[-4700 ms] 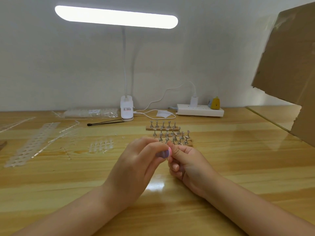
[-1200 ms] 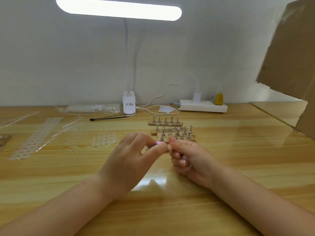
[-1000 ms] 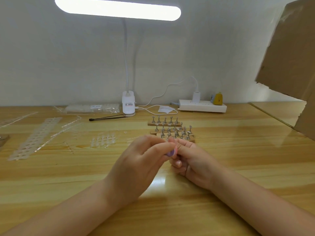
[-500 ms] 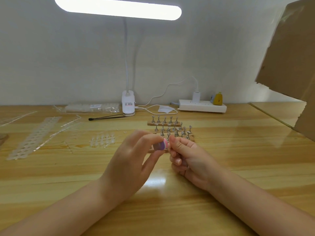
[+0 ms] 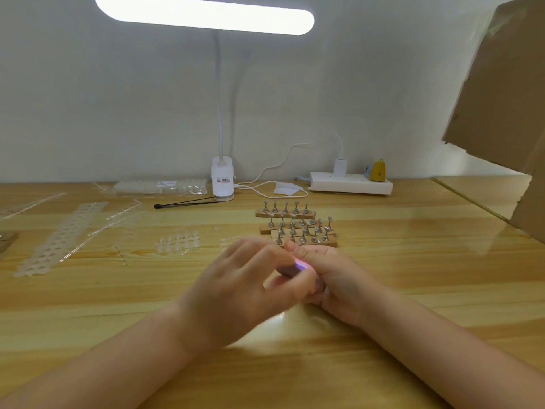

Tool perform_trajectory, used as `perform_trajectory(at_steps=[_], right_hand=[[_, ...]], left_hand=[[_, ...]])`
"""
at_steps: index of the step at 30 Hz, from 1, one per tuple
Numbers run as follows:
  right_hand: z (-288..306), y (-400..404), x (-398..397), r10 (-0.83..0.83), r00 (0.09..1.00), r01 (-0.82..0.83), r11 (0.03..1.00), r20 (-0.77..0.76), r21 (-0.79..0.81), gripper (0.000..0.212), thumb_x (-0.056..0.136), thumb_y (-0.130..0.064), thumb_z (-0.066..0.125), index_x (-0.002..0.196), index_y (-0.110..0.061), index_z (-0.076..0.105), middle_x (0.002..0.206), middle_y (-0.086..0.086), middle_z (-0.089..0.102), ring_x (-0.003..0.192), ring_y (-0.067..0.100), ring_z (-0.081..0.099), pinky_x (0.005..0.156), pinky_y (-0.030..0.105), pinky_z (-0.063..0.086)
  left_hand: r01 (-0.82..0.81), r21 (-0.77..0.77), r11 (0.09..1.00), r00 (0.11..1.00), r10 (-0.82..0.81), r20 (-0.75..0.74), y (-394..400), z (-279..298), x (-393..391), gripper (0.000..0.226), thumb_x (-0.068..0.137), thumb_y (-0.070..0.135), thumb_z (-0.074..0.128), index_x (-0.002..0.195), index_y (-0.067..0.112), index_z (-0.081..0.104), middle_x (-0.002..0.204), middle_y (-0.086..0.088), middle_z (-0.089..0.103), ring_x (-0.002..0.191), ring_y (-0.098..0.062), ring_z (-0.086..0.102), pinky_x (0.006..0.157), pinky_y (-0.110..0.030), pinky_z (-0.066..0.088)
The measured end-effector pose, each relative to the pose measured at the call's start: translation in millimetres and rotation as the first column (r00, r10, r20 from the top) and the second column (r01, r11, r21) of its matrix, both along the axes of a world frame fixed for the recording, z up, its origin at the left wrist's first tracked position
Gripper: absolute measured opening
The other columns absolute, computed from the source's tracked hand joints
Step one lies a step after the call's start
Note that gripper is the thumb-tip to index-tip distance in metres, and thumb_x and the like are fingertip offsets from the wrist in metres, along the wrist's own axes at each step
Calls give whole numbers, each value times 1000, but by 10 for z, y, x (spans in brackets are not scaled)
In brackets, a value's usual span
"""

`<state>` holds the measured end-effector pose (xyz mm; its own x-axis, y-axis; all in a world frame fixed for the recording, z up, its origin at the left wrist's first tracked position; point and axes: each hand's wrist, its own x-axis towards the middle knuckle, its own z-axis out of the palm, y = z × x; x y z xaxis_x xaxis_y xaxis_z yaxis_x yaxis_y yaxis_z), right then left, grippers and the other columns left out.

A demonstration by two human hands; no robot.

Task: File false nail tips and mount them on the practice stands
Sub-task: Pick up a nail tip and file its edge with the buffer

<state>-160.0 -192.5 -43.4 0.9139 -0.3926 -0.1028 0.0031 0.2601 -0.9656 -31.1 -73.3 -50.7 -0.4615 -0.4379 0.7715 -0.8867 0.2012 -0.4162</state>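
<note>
Since half a second ago the left hand [image 5: 236,293] slides its pinched purple file [image 5: 290,268] lower against the right hand [image 5: 339,278], whose curled fingers hide any nail tip; it could easily pop out.

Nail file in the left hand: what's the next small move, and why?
Probably another short stroke. The left hand pinches the pink-purple nail file against the right hand fingertips, where a nail tip, too small to see, is likely held. The practice stands just beyond show no tips mounted, so mounting likely comes after filing.
</note>
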Motion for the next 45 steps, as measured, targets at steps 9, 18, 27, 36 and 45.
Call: perform_trajectory(at_steps=[9, 18, 27, 36, 45], right_hand=[[-2, -7, -10, 45, 999, -45, 999, -2, 2, 28, 86, -35, 61, 72, -11, 64, 54, -2, 51, 43, 6, 38, 41, 16, 26], [-10, -32, -5, 93, 996, -93, 996, -13, -18, 29, 89, -36, 60, 73, -11, 66, 60, 1, 56, 52, 11, 44, 50, 21, 32], [-32, -34, 9, 14, 999, -16, 998, 31, 64, 24, 83, -34, 65, 72, -13, 66, 65, 2, 49, 41, 5, 39, 38, 16, 29], [-22, -12, 10, -23, 998, 19, 997, 50, 74, 24, 78, -35, 64, 65, -15, 59, 54, -3, 41, 41, 5, 38, 38, 15, 26], [-32, -4, 14, -53, 994, 48, 997, 94, 54, 24, 79, -36, 64, 62, -19, 64, 58, -2, 43, 45, 7, 39, 39, 15, 26]], left_hand=[[10, -12, 1000, 1000, -9, 17, -1, -1, 36, 25, 90, 5, 61, 110, 20, 57, 100, -1, 47, 89, -20, 50, 86, -30, 42], [55, 1, 998, 998, -55, -14, 14, -19, -10, 24, 91, 8, 61, 111, 21, 58, 101, 0, 47, 88, -19, 50, 85, -29, 42], [12, 7, 1000, 995, -11, -104, 20, -18, 76, 24, 92, 10, 59, 113, 22, 55, 102, 0, 45, 89, -19, 50, 83, -29, 44], [52, 47, 998, 963, -38, -268, 35, 36, 78, 19, 92, 16, 62, 109, 18, 53, 87, -8, 66, 76, -21, 61, 75, -30, 48], [141, 164, 976, 876, -46, -480, 29, 6, 34, 22, 91, 17, 56, 111, 17, 49, 93, -6, 63, 82, -17, 61, 72, -32, 53]])
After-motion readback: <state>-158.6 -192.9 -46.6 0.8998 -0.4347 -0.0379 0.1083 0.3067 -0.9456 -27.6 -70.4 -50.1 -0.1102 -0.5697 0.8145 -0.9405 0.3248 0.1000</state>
